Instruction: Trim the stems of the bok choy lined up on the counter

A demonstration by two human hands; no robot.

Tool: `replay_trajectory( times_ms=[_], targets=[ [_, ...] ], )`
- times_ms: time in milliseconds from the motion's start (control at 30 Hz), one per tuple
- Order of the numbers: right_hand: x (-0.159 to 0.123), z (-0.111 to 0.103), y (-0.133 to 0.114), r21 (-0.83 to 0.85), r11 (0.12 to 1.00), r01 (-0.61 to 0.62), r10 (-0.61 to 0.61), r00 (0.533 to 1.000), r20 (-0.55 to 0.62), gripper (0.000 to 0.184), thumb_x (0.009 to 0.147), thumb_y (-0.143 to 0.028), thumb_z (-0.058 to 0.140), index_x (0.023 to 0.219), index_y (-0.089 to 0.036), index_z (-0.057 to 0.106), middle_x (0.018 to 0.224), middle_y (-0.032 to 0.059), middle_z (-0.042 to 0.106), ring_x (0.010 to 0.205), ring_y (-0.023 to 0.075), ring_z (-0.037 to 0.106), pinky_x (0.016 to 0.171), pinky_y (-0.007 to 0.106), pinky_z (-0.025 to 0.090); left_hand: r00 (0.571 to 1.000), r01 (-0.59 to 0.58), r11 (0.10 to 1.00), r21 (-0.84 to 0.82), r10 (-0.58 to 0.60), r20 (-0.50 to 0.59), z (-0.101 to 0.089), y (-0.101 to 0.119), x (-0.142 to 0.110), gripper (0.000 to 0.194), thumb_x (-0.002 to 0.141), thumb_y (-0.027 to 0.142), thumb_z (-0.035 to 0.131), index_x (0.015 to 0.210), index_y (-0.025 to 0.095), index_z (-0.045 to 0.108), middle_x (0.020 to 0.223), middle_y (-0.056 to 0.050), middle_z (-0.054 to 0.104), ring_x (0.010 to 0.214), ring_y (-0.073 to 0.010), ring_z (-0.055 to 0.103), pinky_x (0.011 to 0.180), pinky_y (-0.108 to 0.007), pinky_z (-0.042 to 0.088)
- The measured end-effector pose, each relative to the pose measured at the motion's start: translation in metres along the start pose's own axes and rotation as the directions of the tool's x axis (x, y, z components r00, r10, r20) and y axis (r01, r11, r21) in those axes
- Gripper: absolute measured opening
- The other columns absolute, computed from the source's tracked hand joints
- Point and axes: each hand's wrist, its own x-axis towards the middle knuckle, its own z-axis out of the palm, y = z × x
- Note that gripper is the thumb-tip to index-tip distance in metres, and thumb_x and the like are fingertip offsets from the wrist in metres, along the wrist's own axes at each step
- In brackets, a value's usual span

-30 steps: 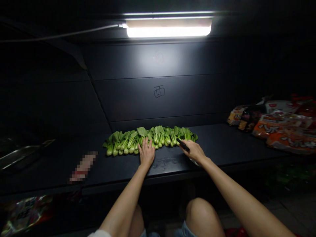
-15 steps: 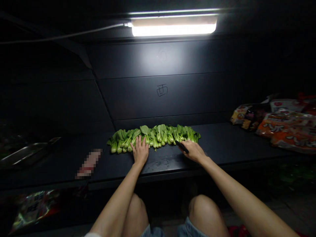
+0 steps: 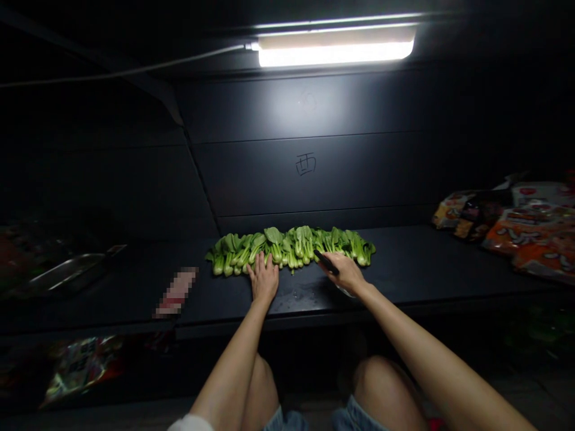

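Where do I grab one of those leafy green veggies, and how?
I'd try the thick, pale stem ends of the leafy greens, coming from the front of the shelf. They look chunky and point that way, while the leaves lie toward the back wall.

The right hand [image 3: 345, 273] hides part of the black-handled tool [image 3: 327, 263], leaving its kind unclear, and the left hand [image 3: 264, 279] covers some of the bok choy [image 3: 302, 244]. Pixelation masks a strip [image 3: 176, 292] on the shelf [image 3: 417, 263]; the view's right edge cuts off orange snack bags [image 3: 530, 236], and the packet [image 3: 83, 365] below the shelf is too blurred to read.
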Motion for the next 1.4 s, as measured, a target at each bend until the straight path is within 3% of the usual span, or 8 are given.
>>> replay_trajectory(
  times_ms=[867, 1133, 1400],
  targets=[
    [0.003, -0.001, -0.01, -0.052, 0.998, 0.035, -0.032, 0.997, 0.07, 0.029, 0.092, -0.037, 0.046, 0.11, -0.021, 0.061, 0.101, 0.0073, 0.069, 0.093, 0.0185, 0.062, 0.076, 0.025, 0.042, 1.0, 0.006, 1.0, -0.028, -0.006, 0.011, 0.0, 0.001, -0.001, 0.046, 0.093, 0.032, 0.038, 0.136, 0.016, 0.047, 0.147, -0.017, 0.04, 0.138, -0.0299, 0.034, 0.112, -0.062, 0.019],
    [0.004, 0.0, -0.011, -0.067, 0.997, 0.025, -0.02, 0.997, 0.069, 0.027, 0.093, -0.034, 0.046, 0.109, -0.02, 0.062, 0.103, 0.0079, 0.068, 0.094, 0.0179, 0.062, 0.078, 0.024, 0.041, 0.999, -0.012, 1.0, -0.005, 0.012, -0.029, 0.002, 0.0, -0.001, 0.046, 0.093, 0.031, 0.039, 0.134, 0.015, 0.048, 0.145, -0.017, 0.043, 0.136, -0.0306, 0.037, 0.11, -0.063, 0.022],
    [0.009, 0.002, -0.024, -0.129, 0.987, 0.094, -0.067, 0.978, 0.199, 0.03, 0.091, -0.037, 0.048, 0.114, -0.02, 0.06, 0.108, 0.0094, 0.068, 0.102, 0.0208, 0.06, 0.082, 0.026, 0.042, 0.999, -0.015, 1.0, -0.003, 0.015, -0.033, 0.004, -0.001, -0.001, 0.045, 0.093, 0.032, 0.038, 0.134, 0.015, 0.049, 0.143, -0.016, 0.046, 0.135, -0.0305, 0.037, 0.11, -0.064, 0.022]
  ],
)
